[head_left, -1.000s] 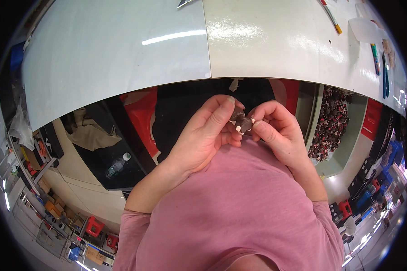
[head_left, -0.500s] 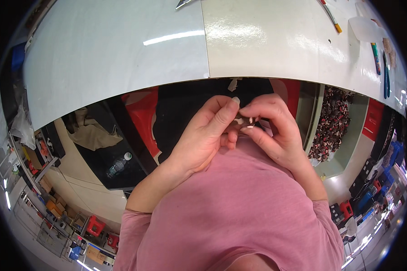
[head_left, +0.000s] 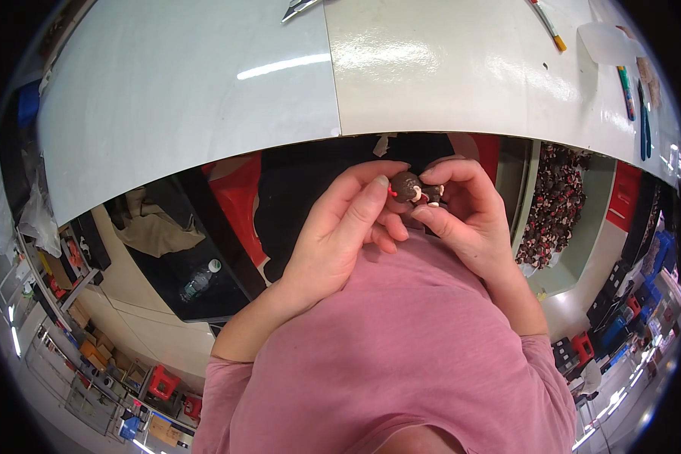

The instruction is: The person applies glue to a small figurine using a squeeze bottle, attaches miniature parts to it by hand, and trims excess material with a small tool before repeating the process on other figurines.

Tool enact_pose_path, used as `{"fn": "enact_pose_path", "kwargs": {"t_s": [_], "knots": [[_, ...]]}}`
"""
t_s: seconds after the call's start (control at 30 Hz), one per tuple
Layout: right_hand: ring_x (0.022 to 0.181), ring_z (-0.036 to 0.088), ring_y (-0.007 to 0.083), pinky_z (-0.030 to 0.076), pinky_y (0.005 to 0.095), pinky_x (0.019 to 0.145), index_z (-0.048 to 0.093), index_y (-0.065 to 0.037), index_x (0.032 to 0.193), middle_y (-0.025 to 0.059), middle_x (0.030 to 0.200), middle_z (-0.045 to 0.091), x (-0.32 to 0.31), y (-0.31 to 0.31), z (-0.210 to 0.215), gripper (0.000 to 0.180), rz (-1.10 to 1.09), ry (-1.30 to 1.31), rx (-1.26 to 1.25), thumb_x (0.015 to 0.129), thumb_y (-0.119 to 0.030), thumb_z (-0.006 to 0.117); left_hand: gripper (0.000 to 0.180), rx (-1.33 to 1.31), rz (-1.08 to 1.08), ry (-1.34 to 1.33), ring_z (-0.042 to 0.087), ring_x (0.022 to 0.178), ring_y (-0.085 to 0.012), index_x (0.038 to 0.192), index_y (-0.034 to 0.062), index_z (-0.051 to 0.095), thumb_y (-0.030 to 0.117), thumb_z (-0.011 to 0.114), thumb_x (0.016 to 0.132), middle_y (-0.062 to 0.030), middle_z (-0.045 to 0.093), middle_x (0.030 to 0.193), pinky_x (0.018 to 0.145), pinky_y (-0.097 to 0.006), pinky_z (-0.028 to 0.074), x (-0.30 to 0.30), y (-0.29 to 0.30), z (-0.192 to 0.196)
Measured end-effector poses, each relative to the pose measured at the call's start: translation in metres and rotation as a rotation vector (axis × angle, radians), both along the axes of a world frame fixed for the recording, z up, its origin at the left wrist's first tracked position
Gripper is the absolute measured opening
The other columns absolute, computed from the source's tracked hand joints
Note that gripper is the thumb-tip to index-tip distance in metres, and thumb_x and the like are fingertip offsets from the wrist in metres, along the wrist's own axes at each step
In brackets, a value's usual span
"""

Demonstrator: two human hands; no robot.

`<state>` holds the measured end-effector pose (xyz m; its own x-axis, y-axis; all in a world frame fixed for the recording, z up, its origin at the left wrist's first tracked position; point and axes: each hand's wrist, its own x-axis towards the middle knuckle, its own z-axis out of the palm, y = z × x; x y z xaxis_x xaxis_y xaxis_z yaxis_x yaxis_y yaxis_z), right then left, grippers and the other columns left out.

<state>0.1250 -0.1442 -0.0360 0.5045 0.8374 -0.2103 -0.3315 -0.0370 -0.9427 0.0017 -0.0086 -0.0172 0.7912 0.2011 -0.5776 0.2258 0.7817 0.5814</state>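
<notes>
Bare tabletop [head_left: 204, 83] beyond both hands [head_left: 401, 227]

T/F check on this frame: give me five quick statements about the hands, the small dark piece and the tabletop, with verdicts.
1. Both hands hold the small dark figure together. True: the left hand and the right hand pinch it between their fingertips.
2. The figure rests on the table. False: it is held up in front of the table edge, close to the pink shirt.
3. The figure is all one colour. False: it shows small white and red bits.
4. Pens or markers lie at the far right of the table. True.
5. A water bottle stands on the table. False: it lies low at the left, below the table.
</notes>
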Motion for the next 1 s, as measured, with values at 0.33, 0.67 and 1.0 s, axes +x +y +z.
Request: {"fn": "enact_pose_path", "kwargs": {"t_s": [0.33,0.67,1.0], "knots": [[0.083,0.055,0.0081,0.047,0.0223,0.074,0.054,-0.002,0.107,0.0038,0.101,0.057,0.016,-0.018,0.009,0.031,-0.041,-0.101,-0.100,0.080,0.000,0.069,0.041,0.146,-0.068,0.013,0.056,0.077,-0.0097,0.135,0.0025,0.035,0.017,0.043,0.098,-0.0083,0.057,0.101,0.064,-0.020,0.047,0.005,-0.003,0.009],[0.089,0.059,0.0239,0.048,0.0334,0.079,0.057,-0.002,0.106,0.0122,0.095,0.060,0.065,-0.123,0.032,0.028,-0.212,-0.838,-0.710,0.080,-0.010,0.066,0.035,0.094,-0.085,-0.033,0.054,0.075,-0.0081,0.130,0.0027,0.040,0.015,0.043,0.098,-0.0070,0.055,0.099,0.065,-0.021,0.044,0.015,-0.015,0.009],[0.089,0.060,0.0290,0.048,0.0369,0.077,0.058,-0.003,0.102,0.0146,0.097,0.061,0.012,-0.071,0.038,0.016,0.415,-0.426,-0.409,0.091,-0.015,0.054,0.029,0.143,-0.114,-0.058,0.054,0.080,-0.0087,0.124,0.0051,0.047,0.013,0.046,0.097,-0.0058,0.056,0.100,0.072,-0.021,0.046,-0.002,0.002,0.021]]}}
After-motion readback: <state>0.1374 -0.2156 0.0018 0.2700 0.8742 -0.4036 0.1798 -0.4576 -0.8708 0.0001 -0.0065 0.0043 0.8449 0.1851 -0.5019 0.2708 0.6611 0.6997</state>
